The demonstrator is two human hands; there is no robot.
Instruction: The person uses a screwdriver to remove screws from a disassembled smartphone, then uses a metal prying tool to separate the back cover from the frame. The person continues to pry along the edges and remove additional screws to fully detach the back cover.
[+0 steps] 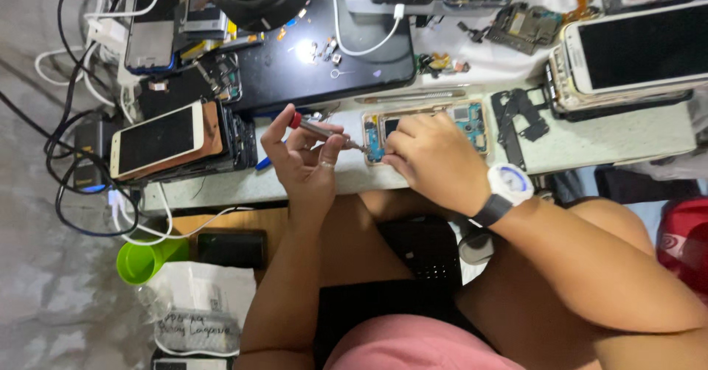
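Bare knees and a pink hem fill the bottom of the view, below the workbench [612, 138]. On its near edge lies an opened phone [464, 119], circuit boards exposed. His or her right hand [431, 152], a white watch [510, 183] at the wrist, presses down on it. Just beside it, the left hand [306, 160] pinches a red-tipped screwdriver [324, 130], its tip touching the phone's left end.

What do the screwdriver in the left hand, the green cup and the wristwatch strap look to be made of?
Screwdriver: grey metal shaft with a dull sheen and a red cap, probably plastic.
Green cup: likely plastic, going by its uniform bright colour and smooth, slightly glossy wall.
Wristwatch: white case, plastic by its look; the dark strap is matte, perhaps rubber or resin, not certain.
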